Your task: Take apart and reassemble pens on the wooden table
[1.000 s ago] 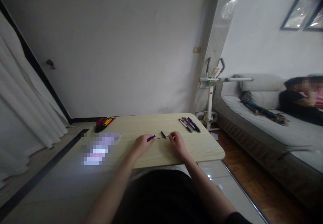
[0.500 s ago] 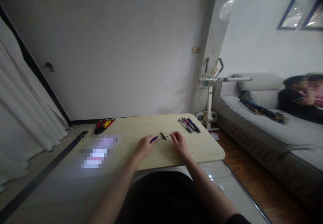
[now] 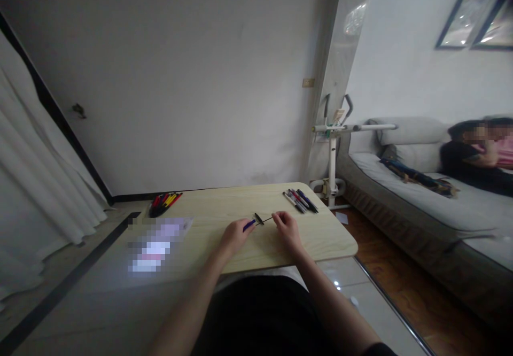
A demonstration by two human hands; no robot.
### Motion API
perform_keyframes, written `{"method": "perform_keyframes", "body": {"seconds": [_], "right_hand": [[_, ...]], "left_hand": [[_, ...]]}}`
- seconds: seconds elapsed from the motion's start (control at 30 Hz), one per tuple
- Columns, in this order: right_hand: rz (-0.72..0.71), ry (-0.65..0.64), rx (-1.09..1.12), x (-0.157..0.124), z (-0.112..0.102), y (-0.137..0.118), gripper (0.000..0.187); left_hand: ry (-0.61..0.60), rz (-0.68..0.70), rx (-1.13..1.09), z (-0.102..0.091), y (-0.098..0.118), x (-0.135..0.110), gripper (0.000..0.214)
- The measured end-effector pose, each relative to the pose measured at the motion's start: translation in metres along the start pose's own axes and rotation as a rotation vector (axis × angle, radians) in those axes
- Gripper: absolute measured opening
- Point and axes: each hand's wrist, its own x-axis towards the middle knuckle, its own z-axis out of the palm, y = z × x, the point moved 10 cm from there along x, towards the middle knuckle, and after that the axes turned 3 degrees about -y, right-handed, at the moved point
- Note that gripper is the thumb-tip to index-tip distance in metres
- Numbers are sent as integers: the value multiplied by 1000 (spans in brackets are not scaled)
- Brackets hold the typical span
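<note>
My left hand [image 3: 233, 235] is closed around a blue pen barrel [image 3: 249, 225] above the middle of the table. Opposite it, the fingertips of my right hand [image 3: 287, 230] pinch a thin dark stick that looks like a pen refill [image 3: 268, 218]. The refill points left toward the barrel's end; whether they touch is too small to tell. Between the hands is a short dark piece [image 3: 258, 217], perhaps a pen cap, lying at a slant on the table.
Several pens [image 3: 300, 201] lie at the table's [image 3: 224, 198] back right. A dark holder with red and yellow pens [image 3: 164, 203] sits at the back left, near a blurred bright object [image 3: 154, 246]. Right are exercise equipment [image 3: 332, 158] and a sofa [image 3: 417, 158] with people.
My left hand has shifted slightly right with the pen barrel, bringing it closer to the short dark piece. My right hand keeps its pinch on the refill. The camera view has tilted slightly.
</note>
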Motion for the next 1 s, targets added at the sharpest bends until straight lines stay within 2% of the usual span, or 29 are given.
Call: {"method": "perform_keyframes", "body": {"seconds": [0.27,0.57,0.8,1.0], "right_hand": [[17,-71,22,-2,6,-1,32],[32,-190,31,-7,17,-5,29],[32,-151,10,-4,13,-4,31],[52,-132,22,-2,12,3,35]], "left_hand": [[14,29,-34,3,0,-2,28],[14,-21,-51,4,-3,-4,28],[87,-29,26,-6,0,-8,30],[90,-49,52,-9,0,-10,30]]}}
